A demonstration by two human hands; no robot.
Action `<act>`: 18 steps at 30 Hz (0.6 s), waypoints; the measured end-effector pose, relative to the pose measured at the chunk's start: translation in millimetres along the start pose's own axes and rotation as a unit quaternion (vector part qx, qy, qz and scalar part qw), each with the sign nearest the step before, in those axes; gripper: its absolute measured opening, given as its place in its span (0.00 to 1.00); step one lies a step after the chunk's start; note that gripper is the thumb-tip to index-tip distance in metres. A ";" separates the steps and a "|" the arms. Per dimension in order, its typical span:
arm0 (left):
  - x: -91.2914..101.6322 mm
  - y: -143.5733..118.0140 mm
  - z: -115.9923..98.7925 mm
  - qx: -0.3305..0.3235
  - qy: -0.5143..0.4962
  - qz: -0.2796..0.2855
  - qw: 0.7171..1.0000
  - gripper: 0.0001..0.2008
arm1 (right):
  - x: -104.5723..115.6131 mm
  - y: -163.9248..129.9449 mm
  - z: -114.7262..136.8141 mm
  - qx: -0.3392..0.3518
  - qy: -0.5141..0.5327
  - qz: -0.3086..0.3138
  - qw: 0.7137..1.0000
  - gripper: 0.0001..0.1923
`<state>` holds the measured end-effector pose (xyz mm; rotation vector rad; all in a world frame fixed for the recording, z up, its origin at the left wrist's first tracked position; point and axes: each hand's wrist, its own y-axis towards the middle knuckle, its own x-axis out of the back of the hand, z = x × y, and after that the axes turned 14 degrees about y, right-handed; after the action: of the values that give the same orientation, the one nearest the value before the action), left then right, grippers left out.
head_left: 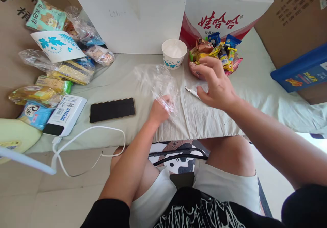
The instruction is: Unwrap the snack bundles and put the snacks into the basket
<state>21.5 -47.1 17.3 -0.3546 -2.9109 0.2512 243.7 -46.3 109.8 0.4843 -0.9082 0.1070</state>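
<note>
Clear plastic bag (155, 80), crinkled film, on cloth-covered table (209, 119), long axis running away from person. Left hand (159, 110) pinches near end. Right hand (217, 83) fingers spread, empty, over snack bowl (194, 69).

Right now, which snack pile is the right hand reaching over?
The bowl of wrapped snacks under the right hand, not the bagged snacks at far left.
</note>
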 end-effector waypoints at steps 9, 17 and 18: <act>-1.0 -13.4 -5.7 -0.155 0.266 0.089 0.947 0.14 | -43.2 -19.2 -2.8 0.074 0.089 0.009 0.993 0.06; 6.5 -8.8 -12.4 0.036 -0.035 -0.004 0.999 0.10 | -72.7 -100.4 -42.6 0.033 0.164 -0.259 0.951 0.07; 7.5 -7.1 -14.1 0.055 -0.065 -0.024 0.996 0.10 | -74.8 -99.6 -44.6 0.029 0.164 -0.262 0.951 0.12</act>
<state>15.8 -49.9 33.6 -0.2608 -3.0115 0.4408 259.0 -106.4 -7.1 0.7247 -0.4306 -0.2659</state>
